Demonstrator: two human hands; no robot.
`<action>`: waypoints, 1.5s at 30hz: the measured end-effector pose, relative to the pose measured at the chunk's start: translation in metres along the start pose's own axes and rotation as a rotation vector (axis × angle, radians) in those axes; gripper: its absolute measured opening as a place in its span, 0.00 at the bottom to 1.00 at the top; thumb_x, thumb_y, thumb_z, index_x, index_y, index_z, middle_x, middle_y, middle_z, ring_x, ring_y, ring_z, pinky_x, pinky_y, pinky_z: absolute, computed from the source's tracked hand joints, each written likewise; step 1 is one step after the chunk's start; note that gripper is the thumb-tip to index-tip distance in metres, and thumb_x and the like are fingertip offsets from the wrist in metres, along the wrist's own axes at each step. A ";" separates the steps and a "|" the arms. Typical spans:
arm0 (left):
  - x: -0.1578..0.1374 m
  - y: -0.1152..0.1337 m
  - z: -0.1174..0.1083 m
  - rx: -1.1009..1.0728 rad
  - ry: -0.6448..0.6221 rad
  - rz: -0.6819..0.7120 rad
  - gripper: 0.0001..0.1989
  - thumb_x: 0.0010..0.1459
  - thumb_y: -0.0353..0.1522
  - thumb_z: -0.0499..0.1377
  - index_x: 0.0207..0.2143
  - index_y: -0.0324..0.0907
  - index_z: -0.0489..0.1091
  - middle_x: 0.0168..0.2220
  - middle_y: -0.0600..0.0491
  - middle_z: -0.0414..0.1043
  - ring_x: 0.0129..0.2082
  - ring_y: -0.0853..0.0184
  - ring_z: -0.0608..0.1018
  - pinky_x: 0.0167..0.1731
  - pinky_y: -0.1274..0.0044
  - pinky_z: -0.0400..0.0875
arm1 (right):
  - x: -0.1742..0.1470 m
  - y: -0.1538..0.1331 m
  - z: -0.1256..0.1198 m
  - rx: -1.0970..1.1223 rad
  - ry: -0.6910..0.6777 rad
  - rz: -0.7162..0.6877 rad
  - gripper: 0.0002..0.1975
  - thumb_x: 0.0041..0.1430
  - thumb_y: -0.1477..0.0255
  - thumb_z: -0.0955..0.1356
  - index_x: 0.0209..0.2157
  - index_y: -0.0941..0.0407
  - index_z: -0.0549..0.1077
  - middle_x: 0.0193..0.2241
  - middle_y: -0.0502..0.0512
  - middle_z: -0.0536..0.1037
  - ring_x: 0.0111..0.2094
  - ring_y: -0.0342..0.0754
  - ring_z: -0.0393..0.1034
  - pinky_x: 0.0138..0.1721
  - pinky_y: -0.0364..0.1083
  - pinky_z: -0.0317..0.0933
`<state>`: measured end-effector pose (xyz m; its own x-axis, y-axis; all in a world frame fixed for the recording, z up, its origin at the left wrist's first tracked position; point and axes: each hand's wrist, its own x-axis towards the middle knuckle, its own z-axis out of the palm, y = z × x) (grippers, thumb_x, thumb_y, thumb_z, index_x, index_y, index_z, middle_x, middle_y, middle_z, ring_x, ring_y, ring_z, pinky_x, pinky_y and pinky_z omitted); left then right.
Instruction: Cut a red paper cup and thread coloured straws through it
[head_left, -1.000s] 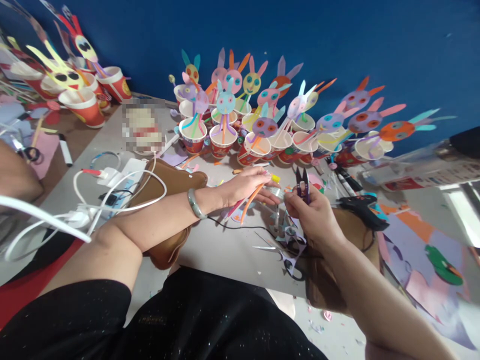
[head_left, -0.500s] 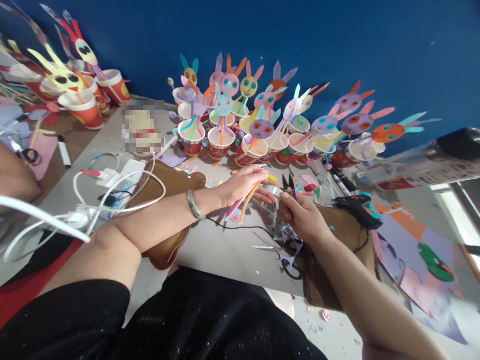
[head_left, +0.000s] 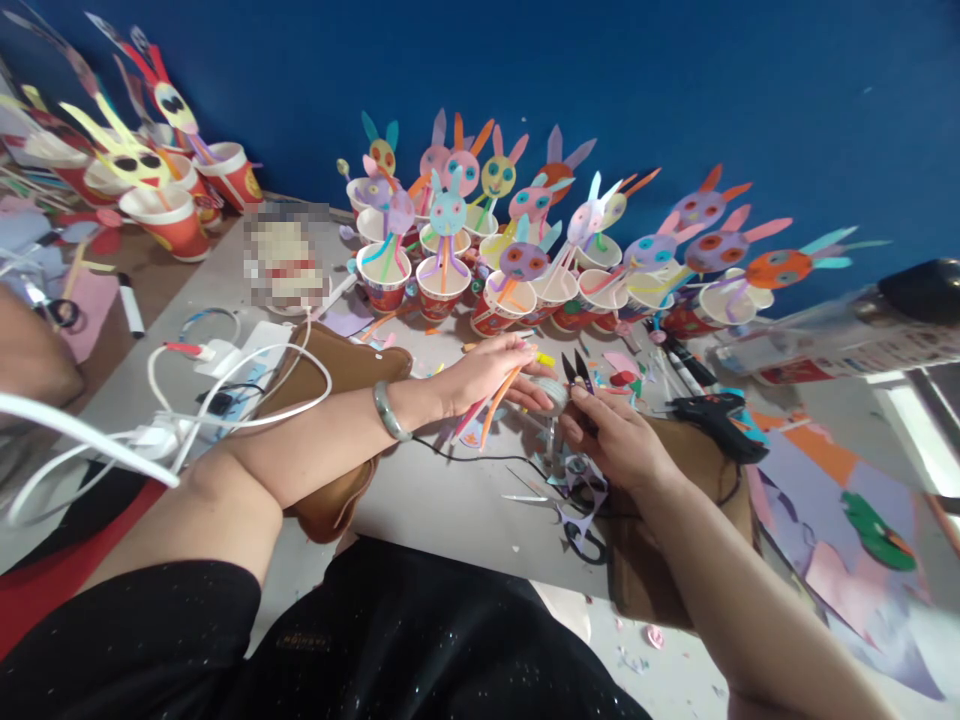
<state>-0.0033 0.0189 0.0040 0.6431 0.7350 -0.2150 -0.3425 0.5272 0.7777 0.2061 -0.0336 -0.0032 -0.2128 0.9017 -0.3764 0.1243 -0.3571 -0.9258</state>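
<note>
One huge blue wall (head_left: 675, 80) back there, and in front of it a pale grey table (head_left: 457, 510) with a whole mob of red paper cups (head_left: 562, 318), long-eared paper faces poking out of them. Right of the cups is a see-through bottle (head_left: 832, 340) with a black cap. Two brown pads lie on the person's side of the cups, one front-left (head_left: 349, 375) under the left forearm, one front-right (head_left: 637, 570) by the right forearm. Both hands are in front of the cups, pretty close together: left hand (head_left: 491, 372) with thumb pinched in and fingers stretched out, right hand (head_left: 619, 435) curled closed. Front-right of the cups sits a black-and-blue glue gun (head_left: 712, 415). Straight out front, nearer the person, are scissors (head_left: 532, 498) among purple scraps. Right hand's gripping dark snips (head_left: 583, 375), tips up towards the cups, blades a bit apart. Left's got thin strips (head_left: 491, 415), orange and pink, hanging down in front of the cups. Smallest: a tape roll (head_left: 556, 395) between both sets of fingertips, can't tell which hand's really holding it.
</note>
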 end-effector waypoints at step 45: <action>-0.001 0.002 0.001 0.185 0.092 0.050 0.08 0.68 0.31 0.54 0.33 0.41 0.60 0.31 0.54 0.74 0.24 0.74 0.77 0.28 0.80 0.70 | 0.053 0.014 -0.050 -1.193 0.451 -0.216 0.18 0.61 0.62 0.65 0.47 0.57 0.78 0.32 0.63 0.82 0.31 0.57 0.73 0.32 0.50 0.59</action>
<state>-0.0045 0.0186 0.0062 0.5599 0.7988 -0.2199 -0.2356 0.4080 0.8821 0.2450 0.0217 -0.0343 -0.0221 0.9991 0.0375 0.9612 0.0315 -0.2741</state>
